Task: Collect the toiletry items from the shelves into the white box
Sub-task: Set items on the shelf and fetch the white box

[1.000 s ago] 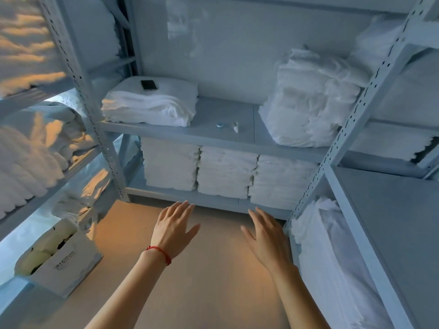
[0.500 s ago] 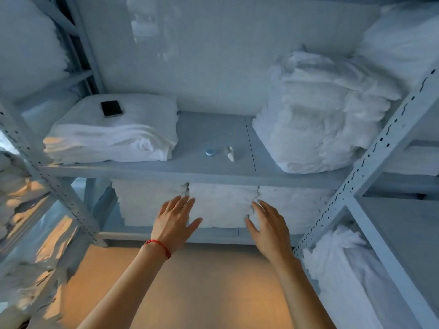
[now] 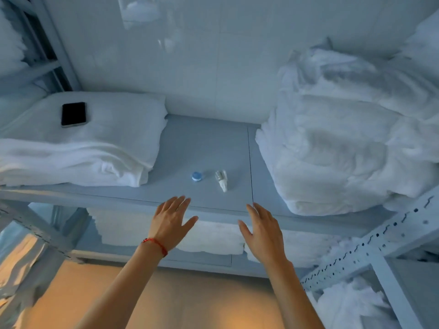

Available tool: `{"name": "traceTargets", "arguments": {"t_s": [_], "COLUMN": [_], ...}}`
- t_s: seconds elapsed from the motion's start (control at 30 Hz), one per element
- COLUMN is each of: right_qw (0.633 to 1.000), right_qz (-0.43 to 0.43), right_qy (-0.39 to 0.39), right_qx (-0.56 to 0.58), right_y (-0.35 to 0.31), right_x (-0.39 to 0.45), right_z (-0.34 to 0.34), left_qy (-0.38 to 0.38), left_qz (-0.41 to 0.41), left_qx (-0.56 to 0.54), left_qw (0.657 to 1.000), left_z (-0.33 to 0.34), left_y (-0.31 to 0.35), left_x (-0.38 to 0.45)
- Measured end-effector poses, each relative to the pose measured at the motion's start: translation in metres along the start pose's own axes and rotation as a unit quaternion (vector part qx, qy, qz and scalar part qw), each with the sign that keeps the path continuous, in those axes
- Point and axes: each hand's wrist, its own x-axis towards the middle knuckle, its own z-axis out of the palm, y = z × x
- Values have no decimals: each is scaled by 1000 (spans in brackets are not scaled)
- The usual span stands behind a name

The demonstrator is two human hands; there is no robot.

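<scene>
Head view, looking forward and down into a grey metal shelf [image 3: 209, 143] set against a pale wall. A tall, rumpled pile of white towels [image 3: 344, 138] fills the shelf's right end, reaching close to its front edge. A lower, neatly folded stack of white linen [image 3: 95, 148] fills the left end, and a dark phone [image 3: 73, 114] lies flat on top of that stack toward its back left corner. More folded white linen shows on the level below.

Between the two piles the shelf board is bare except for two small toiletry items, near the front edge and just beside each other without touching. One is a small round container with a blue lid [image 3: 197, 176]. To its right lies a small clear bottle with a white cap [image 3: 221, 180], on its side, cap pointing toward the front edge.

Both hands are raised in front of the shelf's front edge, backs toward the camera, fingers straight and slightly spread, thumbs out, holding nothing. The left hand [image 3: 170, 222], a red string bracelet [image 3: 155, 245] at its wrist, has its fingertips over the front edge just below the blue-lidded container. The right hand [image 3: 263, 231] has its fingertips at the front edge below and right of the bottle. Whether either touches the shelf cannot be told. Neither touches the items.
</scene>
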Motion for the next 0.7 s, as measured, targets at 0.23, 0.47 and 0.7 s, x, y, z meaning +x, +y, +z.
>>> {"name": "traceTargets", "arguments": {"t_s": [0.23, 0.47, 0.7], "right_qw": [999, 999, 999], "right_qz": [-16, -25, -16], "right_qy": [-26, -17, -32], "right_qx": [14, 17, 25], "right_y": [22, 35, 41], "right_x": [90, 160, 212], "right_z": [28, 93, 147], "left_qy": [6, 6, 11], "left_qz": [-41, -37, -28], "left_qx": [-13, -39, -81], "left_qw": [999, 999, 996], "left_z": [23, 81, 129], "left_y": [-12, -43, -72], "left_x": [79, 151, 199]}}
